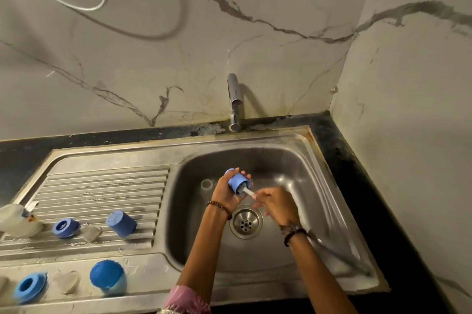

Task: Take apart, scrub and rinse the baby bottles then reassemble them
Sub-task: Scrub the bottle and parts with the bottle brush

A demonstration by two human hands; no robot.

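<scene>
From the head camera, the left hand (226,192) grips a blue bottle cap (238,183) over the steel sink (293,160), fingers curled round its wall so the open mouth tilts toward the right. The cap is a short matte blue cup, darker inside, and a white brush handle (249,191) runs out of that mouth into the right hand (277,205), which pinches it with bent fingers; the brush head is hidden inside the cap. Both hands hang just above the round drain (246,221), and a small clear ring (207,184) lies on the basin floor to the left of them. On the ribbed drainboard (102,186) to the left stand a second blue cap (121,223), mouth down, a blue collar ring (65,228), a clear teat (90,233) beside it and a clear bottle (18,221) on its side at the left edge. Nearer, on the flat surface, sit a blue domed cap (108,276), another blue collar (30,287) and a second clear teat (67,281). A chrome tap (234,101) rises at the far rim.
</scene>
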